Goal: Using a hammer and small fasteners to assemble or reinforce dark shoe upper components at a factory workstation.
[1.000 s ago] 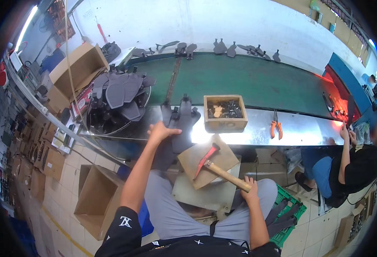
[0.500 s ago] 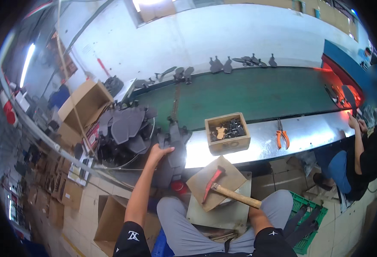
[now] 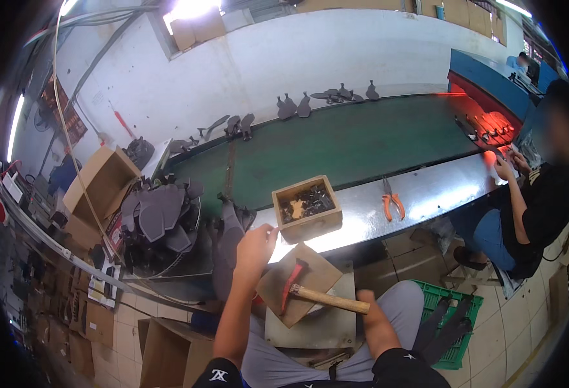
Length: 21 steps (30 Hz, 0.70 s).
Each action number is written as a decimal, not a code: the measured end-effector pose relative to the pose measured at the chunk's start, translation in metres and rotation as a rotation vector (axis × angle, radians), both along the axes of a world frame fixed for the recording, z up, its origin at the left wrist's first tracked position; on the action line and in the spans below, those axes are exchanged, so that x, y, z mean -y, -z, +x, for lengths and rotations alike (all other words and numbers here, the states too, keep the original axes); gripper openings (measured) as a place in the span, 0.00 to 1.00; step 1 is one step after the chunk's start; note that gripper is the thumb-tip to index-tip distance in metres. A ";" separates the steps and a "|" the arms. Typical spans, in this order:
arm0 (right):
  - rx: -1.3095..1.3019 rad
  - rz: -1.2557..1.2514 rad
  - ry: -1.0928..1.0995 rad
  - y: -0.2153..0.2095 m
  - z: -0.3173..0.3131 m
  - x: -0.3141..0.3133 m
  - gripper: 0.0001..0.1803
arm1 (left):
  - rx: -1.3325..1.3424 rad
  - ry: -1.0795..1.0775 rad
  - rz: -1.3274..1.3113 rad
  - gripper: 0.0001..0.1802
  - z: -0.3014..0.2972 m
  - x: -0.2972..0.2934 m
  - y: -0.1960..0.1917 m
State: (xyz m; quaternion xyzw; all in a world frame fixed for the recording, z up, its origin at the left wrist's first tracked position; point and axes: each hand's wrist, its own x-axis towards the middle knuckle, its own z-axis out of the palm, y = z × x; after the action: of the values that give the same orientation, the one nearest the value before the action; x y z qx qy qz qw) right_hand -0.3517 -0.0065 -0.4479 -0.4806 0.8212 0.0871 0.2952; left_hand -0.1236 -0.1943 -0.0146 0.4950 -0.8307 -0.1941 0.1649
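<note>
My left hand [image 3: 256,251] is at the near edge of the metal strip, its fingers curled; anything in them is hidden. Just left of it stand dark grey flat paddle-shaped parts [image 3: 226,258]. An open wooden box [image 3: 313,227] holding small black pieces and a tan one sits to its right. In front of me, a hammer [image 3: 329,299] with a red head and wooden handle lies across a brown square board [image 3: 278,282] on a pale metal block [image 3: 336,331]. My right hand [image 3: 366,295] is by the handle's end, mostly hidden behind it, fingers unseen.
Orange-handled pliers [image 3: 392,202] lie on the metal strip by the green belt [image 3: 336,145]. More grey parts [image 3: 161,210] are heaped at left, near cardboard boxes [image 3: 100,184]. A green crate [image 3: 449,355] stands at right. A co-worker [image 3: 530,207] sits beyond, near red-lit machinery.
My left hand has moved right, off the grey parts toward the wooden box, and its fingers have curled. The view has turned right. The hammer still lies on the board.
</note>
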 end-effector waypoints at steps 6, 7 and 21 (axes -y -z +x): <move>0.103 -0.568 0.491 -0.160 0.007 0.026 0.17 | -0.120 0.190 0.132 0.23 0.054 -0.001 0.098; 0.194 -0.854 0.527 -0.162 0.002 0.012 0.16 | -0.182 0.242 0.112 0.23 0.040 -0.014 0.103; 1.122 -0.938 0.282 -0.320 0.069 -0.029 0.25 | -0.167 0.479 0.006 0.19 0.039 -0.010 0.099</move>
State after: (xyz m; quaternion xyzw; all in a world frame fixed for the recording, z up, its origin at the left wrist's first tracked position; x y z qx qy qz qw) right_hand -0.2830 0.0223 -0.1283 -0.4185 0.5519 -0.5696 0.4425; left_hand -0.0845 -0.1841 -0.1133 0.2667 -0.9072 -0.2705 0.1810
